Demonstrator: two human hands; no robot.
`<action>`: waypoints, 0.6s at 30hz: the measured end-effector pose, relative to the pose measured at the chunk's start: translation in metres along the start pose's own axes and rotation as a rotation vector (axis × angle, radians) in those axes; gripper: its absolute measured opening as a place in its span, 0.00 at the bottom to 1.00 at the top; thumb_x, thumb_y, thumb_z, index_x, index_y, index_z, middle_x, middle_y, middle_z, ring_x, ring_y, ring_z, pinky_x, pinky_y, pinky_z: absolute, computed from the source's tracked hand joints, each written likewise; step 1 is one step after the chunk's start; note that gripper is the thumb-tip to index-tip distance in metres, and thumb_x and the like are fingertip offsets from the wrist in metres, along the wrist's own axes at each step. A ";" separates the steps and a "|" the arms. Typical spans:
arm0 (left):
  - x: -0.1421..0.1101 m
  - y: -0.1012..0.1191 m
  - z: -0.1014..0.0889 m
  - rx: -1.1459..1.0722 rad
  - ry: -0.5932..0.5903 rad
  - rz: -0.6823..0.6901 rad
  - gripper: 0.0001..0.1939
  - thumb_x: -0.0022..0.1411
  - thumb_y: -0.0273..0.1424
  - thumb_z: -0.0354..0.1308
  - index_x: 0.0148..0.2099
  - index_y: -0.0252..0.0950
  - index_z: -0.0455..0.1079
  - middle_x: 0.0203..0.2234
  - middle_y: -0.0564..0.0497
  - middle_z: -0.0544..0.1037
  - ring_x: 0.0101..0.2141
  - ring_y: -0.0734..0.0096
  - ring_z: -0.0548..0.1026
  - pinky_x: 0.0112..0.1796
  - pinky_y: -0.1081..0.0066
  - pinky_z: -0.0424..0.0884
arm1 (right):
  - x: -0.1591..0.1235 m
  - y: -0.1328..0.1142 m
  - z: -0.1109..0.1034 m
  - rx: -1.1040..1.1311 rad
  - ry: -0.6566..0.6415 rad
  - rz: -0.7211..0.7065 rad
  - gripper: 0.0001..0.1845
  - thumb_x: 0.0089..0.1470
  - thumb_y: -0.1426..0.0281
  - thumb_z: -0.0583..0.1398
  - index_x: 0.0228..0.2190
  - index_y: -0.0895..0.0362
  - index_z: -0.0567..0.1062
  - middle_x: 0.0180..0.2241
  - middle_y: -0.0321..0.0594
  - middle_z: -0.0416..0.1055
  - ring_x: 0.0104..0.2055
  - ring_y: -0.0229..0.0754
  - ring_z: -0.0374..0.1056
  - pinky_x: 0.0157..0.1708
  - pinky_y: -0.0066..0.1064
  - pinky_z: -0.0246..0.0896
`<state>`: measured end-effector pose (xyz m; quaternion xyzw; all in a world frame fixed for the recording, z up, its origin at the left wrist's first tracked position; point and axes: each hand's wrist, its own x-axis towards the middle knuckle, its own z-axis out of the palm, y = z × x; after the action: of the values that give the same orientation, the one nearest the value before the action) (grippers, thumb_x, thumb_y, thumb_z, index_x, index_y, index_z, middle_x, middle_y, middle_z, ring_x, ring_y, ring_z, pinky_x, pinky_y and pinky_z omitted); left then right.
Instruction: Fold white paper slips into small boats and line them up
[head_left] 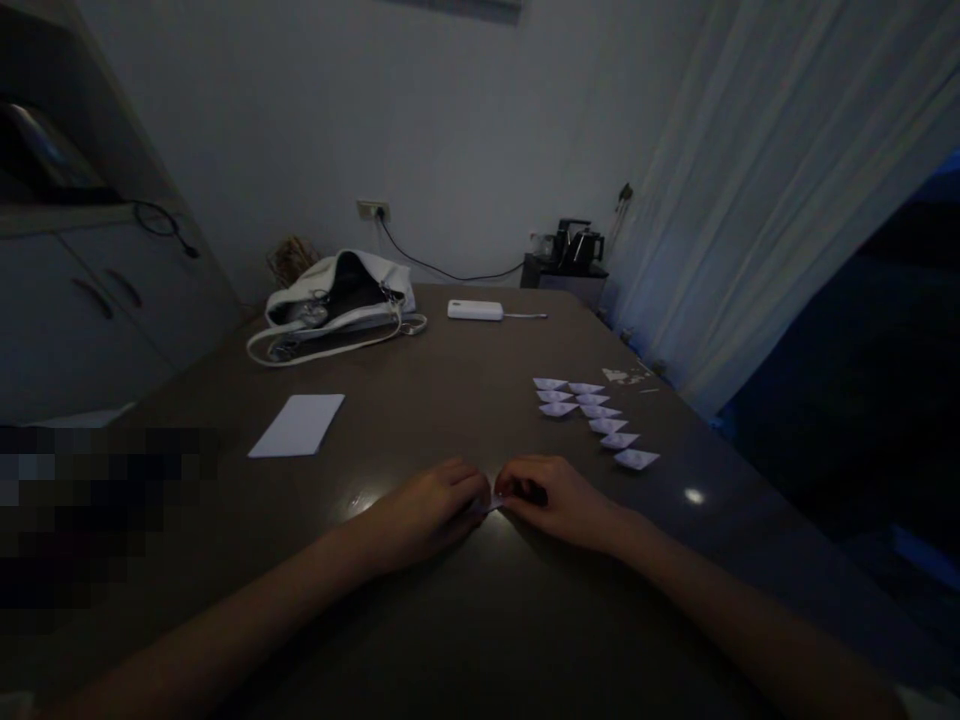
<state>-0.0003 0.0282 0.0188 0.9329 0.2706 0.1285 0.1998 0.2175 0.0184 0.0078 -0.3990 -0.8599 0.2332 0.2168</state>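
Close together over the near part of the table, my left hand (pixel 442 505) and my right hand (pixel 555 500) both pinch a small piece of folded white paper (pixel 496 503). Only a sliver of the paper shows between the fingertips; the rest is hidden by the fingers. To the right of my right hand stand several small folded paper boats (pixel 636 459), set out in two slanting rows. Left of my left hand lies a stack of white paper (pixel 298 425), flat on the table.
The brown table (pixel 420 400) also bears a white handbag (pixel 341 300) at the back left and a white power bank (pixel 475 311) with a short strap. Paper scraps (pixel 616 376) lie near the right edge. A kettle (pixel 583 248) stands beyond the far end; a curtain (pixel 705 200) hangs at right.
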 end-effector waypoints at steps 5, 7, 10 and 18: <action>-0.002 -0.001 0.007 -0.147 0.098 -0.040 0.05 0.62 0.27 0.53 0.41 0.34 0.67 0.33 0.49 0.72 0.32 0.70 0.70 0.32 0.72 0.65 | 0.000 0.001 0.001 0.003 -0.003 -0.007 0.08 0.51 0.69 0.64 0.34 0.59 0.74 0.28 0.34 0.67 0.28 0.34 0.62 0.27 0.24 0.53; -0.002 -0.002 0.008 -0.258 0.129 -0.072 0.04 0.62 0.27 0.54 0.40 0.34 0.68 0.30 0.51 0.72 0.29 0.72 0.70 0.30 0.74 0.64 | 0.000 0.000 0.001 0.006 -0.004 -0.005 0.07 0.51 0.69 0.64 0.33 0.59 0.75 0.27 0.34 0.67 0.27 0.34 0.62 0.27 0.24 0.53; 0.000 -0.002 0.010 -0.506 0.169 -0.207 0.04 0.61 0.29 0.56 0.38 0.33 0.69 0.28 0.51 0.73 0.29 0.72 0.71 0.30 0.73 0.66 | 0.000 -0.001 0.001 0.077 0.017 0.029 0.07 0.54 0.67 0.62 0.33 0.59 0.76 0.26 0.35 0.68 0.26 0.34 0.62 0.26 0.25 0.53; 0.006 -0.004 0.019 -1.236 0.219 -0.357 0.15 0.50 0.31 0.67 0.37 0.33 0.66 0.29 0.54 0.73 0.29 0.73 0.74 0.34 0.70 0.70 | 0.004 -0.003 0.005 0.631 0.099 0.186 0.09 0.50 0.66 0.64 0.33 0.59 0.76 0.29 0.38 0.74 0.32 0.37 0.70 0.34 0.29 0.63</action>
<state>0.0090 0.0287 0.0013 0.5685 0.3165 0.3197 0.6888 0.2108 0.0184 0.0063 -0.4000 -0.6936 0.4870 0.3491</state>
